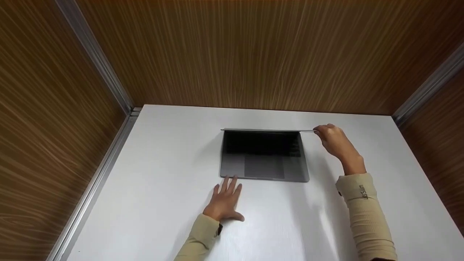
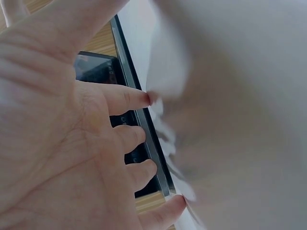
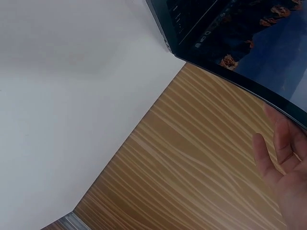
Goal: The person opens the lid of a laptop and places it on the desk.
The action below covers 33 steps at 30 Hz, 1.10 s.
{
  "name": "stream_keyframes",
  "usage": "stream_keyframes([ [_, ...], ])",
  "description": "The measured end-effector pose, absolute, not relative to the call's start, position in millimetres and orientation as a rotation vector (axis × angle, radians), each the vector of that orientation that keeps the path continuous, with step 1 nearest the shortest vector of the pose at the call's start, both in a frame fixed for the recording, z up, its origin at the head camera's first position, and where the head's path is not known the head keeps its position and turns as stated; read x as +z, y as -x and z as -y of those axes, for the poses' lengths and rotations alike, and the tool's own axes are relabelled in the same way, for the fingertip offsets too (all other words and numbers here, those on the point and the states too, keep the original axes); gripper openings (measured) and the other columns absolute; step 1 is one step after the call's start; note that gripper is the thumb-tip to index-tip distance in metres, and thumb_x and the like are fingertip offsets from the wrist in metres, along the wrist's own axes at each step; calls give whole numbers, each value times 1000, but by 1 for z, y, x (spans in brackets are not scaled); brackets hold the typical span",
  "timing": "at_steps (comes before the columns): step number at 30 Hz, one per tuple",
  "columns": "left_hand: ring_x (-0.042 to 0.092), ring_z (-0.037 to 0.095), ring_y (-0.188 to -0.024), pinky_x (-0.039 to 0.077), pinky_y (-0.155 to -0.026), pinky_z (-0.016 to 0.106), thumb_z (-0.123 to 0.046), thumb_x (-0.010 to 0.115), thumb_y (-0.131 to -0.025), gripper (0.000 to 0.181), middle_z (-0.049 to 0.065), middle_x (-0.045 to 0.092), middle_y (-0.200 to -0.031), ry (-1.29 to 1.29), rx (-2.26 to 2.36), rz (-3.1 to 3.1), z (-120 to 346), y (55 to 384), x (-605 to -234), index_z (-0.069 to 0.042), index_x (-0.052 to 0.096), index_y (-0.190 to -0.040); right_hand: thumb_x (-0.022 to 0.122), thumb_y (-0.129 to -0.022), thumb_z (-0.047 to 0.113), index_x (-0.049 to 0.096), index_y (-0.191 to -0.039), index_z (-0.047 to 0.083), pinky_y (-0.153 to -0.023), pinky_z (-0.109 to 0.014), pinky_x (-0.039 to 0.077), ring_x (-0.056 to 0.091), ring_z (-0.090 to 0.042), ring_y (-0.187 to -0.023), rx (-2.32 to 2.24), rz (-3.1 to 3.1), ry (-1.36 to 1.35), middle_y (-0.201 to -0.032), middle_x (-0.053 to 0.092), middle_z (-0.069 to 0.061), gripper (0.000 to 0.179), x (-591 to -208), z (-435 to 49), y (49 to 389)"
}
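Observation:
A grey laptop (image 1: pixel 264 166) stands unfolded on the white table, its screen lid raised and seen almost edge-on from above. My right hand (image 1: pixel 331 139) pinches the lid's upper right corner. From the right wrist, the lit screen (image 3: pixel 273 52) shows a picture of rocks and blue water, and the right hand (image 3: pixel 290 167) is at the lid's edge with some fingers partly hidden behind it. Spread out on the table, my left hand (image 1: pixel 223 203) has its fingertips right at the laptop's front edge. The left wrist view shows this palm (image 2: pixel 72 129) up close, fingers reaching the base's front edge.
The white table (image 1: pixel 163 163) meets a wood-grain panel (image 1: pixel 253 54) behind the laptop. More wood-grain panels (image 1: pixel 43 127) rise at the sides, joined by metal corner rails (image 1: pixel 96 50).

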<state>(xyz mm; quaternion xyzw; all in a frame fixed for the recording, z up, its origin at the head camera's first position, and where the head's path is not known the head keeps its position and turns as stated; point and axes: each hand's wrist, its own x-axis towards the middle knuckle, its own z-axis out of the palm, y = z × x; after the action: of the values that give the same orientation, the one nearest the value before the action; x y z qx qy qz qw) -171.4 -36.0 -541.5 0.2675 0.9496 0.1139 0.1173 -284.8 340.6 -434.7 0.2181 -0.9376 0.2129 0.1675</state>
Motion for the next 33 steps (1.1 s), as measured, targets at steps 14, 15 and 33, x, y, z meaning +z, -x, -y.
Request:
stream_keyframes([
  [14,17,44,-151,26,-114,60,-51,89,-72,108,22,22,-164,-778,335,-2794,37,169,-542,-1,40,-154,58,-98,-8,68,-101,-17,-76,-58,53,66,-46,-85,643,2699,-574,-90,67,-30,13,-427,-341,297],
  [15,17,44,-151,27,-114,60,-51,89,-71,108,22,22,-164,-781,329,-2800,38,170,-542,-1,40,-154,58,-98,-8,68,-101,-16,-75,-58,53,66,-45,-85,646,2695,-575,-90,67,-30,13,-426,-341,297],
  [33,13,42,-152,22,-116,60,-50,88,-73,108,21,19,-166,-782,347,-2762,41,165,-537,-1,37,-155,57,-103,2,71,-109,-14,-67,-33,49,66,-33,-76,854,2685,-512,-89,71,-24,22,-423,-350,297],
])
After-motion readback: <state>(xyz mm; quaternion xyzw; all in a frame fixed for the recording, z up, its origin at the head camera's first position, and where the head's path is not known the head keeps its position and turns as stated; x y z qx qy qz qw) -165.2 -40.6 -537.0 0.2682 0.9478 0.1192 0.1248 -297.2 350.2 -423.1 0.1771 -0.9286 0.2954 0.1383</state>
